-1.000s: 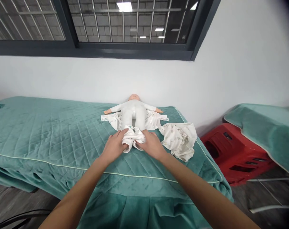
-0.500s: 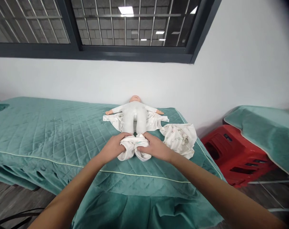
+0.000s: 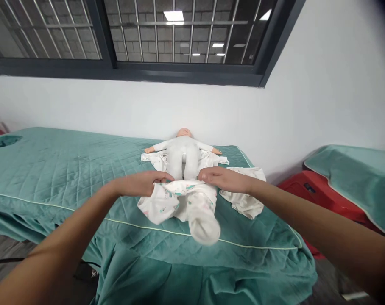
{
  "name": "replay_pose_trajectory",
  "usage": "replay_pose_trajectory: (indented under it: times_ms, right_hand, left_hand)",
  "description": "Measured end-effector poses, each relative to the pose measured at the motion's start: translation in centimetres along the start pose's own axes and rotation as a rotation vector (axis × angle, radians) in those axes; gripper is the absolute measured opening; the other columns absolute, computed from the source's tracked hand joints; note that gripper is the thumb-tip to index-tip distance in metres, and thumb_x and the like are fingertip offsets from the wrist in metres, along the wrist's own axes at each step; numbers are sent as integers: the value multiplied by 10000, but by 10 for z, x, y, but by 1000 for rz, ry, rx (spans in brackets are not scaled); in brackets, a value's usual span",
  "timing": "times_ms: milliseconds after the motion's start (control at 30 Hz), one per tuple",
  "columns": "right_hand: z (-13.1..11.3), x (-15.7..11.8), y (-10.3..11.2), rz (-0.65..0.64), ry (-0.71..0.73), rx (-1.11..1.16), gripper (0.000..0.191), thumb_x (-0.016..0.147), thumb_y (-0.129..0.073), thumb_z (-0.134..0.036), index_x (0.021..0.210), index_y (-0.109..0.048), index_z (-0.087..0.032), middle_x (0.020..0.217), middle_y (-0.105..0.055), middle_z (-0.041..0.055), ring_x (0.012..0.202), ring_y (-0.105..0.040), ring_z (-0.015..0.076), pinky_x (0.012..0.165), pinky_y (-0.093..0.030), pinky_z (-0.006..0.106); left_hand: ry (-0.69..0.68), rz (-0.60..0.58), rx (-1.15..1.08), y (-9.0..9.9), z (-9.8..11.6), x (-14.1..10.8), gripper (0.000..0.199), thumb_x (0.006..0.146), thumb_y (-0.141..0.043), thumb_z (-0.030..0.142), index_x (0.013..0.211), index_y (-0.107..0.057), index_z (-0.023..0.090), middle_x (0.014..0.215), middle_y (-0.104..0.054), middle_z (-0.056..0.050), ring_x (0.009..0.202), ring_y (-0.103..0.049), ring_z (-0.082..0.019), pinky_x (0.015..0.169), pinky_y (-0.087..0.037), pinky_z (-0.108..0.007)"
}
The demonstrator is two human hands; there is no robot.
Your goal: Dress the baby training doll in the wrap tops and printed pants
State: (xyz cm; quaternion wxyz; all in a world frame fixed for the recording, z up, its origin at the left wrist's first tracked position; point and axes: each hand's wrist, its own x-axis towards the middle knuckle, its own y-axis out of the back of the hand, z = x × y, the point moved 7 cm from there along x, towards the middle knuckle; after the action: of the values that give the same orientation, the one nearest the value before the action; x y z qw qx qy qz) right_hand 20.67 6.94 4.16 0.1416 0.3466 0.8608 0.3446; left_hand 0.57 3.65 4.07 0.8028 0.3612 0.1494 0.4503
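– Found the printed pants (image 3: 192,197) where?
– Spotted at lower centre of the frame, over the green bed (image 3: 68,169), just below the doll (image 3: 183,150).
– Checked fingers (image 3: 162,175)?
– Saw both sets nearly closed: waistband's (image 3: 182,184) left end in left hand (image 3: 143,183), right end in right hand (image 3: 222,177).
– Judged handling?
– Guessed light, soft, floppy, hardly slippery or fragile; favoured gripping both waistband ends.

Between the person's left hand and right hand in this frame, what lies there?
In the head view, the top edge of white, green-printed cloth pants spans from the left hand to the right hand; a white-bodied doll's legs appear just beyond.
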Motion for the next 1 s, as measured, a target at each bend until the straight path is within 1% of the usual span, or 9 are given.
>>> replay_pose_trajectory:
  times_ms: [67, 133, 367, 500, 667, 733, 800, 933, 1000]
  right_hand:
    - [-6, 7, 14, -3, 3, -112, 524, 903, -419, -649, 760, -677, -216, 850, -678, 35, 783, -586, 201, 706, -444, 313]
    - [-11, 19, 29, 16, -23, -211, 531, 894, -434, -664, 740, -685, -223, 799, -677, 40, 716, -578, 198, 661, -435, 313]
    - [-40, 64, 52, -121, -129, -292, 547, 778, -579, -721, 677, -714, -201, 749, -689, 60, 649, -598, 197, 612, -435, 321]
    - [-51, 77, 53, -214, -227, -323, 505, 648, -734, -691, 590, -659, -195, 603, -606, 25, 591, -570, 183, 576, -410, 319]
    - [-57, 90, 106, 428, -223, -214, 508, 700, -695, -696, 635, -649, -195, 597, -583, 21, 688, -620, 219, 611, -432, 343]
    - [-64, 92, 117, 542, -170, -218, 547, 775, -593, -723, 679, -660, -189, 649, -609, 35, 741, -629, 220, 636, -444, 349]
    - [-74, 96, 109, 374, -161, -266, 568, 755, -590, -745, 682, -656, -186, 660, -610, 29, 733, -623, 207, 646, -455, 345]
    - [-100, 82, 68, -304, -169, -360, 527, 609, -745, -715, 676, -656, -199, 683, -623, 11, 735, -609, 197, 682, -473, 326]
    - [-112, 69, 63, -423, -152, -339, 498, 620, -754, -691, 711, -678, -207, 749, -659, 17, 774, -612, 200, 716, -480, 319]
  left_hand:
    - [17, -240, -13, 3, 3, 1, 441, 699, -696, 262, 1138, -703, 306, 1140, -726, -12, 1015, -673, -232, 863, -535, -310]
    - [22, -322, 37, 16, 7, 4, 557, 640, -724, 237, 1190, -675, 316, 1210, -695, -21, 1080, -640, -250, 906, -513, -335]
    - [70, -251, 141, 59, 13, 18, 601, 537, -788, 276, 1129, -695, 310, 1029, -720, -7, 863, -660, -217, 704, -513, -275]
    - [113, -44, 72, 85, 11, 13, 436, 529, -783, 273, 961, -727, 273, 892, -708, 13, 788, -661, -188, 659, -497, -243]
    - [156, -151, 108, 87, 31, 8, 419, 605, -774, 325, 1016, -728, 251, 961, -708, -6, 849, -643, -193, 734, -471, -248]
    - [162, -88, 206, 93, 41, 11, 372, 662, -746, 372, 1011, -738, 243, 957, -701, -11, 840, -629, -189, 737, -444, -244]
    - [162, -22, 297, 99, 50, 15, 327, 702, -708, 429, 960, -748, 233, 906, -690, -11, 791, -610, -176, 706, -415, -238]
    - [110, -60, 405, 98, 65, 16, 326, 739, -645, 484, 883, -719, 200, 793, -647, -11, 683, -535, -141, 629, -360, -239]
    - [80, -41, 446, 99, 73, 15, 308, 739, -640, 454, 891, -688, 191, 780, -624, -9, 665, -502, -133, 608, -338, -243]
